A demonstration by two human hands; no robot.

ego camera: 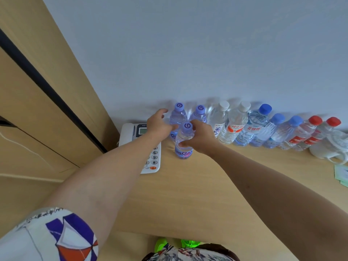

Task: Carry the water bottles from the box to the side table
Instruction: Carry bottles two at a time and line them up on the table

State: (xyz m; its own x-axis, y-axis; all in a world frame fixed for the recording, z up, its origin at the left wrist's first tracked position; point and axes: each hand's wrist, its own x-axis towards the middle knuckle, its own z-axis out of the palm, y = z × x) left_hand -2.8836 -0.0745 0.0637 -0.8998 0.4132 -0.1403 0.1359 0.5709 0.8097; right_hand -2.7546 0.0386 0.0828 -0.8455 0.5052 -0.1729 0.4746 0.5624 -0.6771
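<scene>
A row of water bottles stands on the wooden side table (197, 185) against the wall: two purple-capped ones (198, 113), two white-capped (220, 119), several blue-capped (258, 123) and two red-capped (308, 132). In front of the row stands one more purple-capped bottle (184, 142). My right hand (201, 138) is wrapped around its side, thumb across its front. My left hand (160, 123) hovers with fingers apart beside the leftmost purple-capped bottle (177, 115), touching or nearly touching it. The box is out of view.
A white desk phone (143, 144) lies at the table's left end under my left forearm. A white kettle (331, 147) sits at the right end, with green papers (341, 174) in front of it. Wooden panels stand to the left.
</scene>
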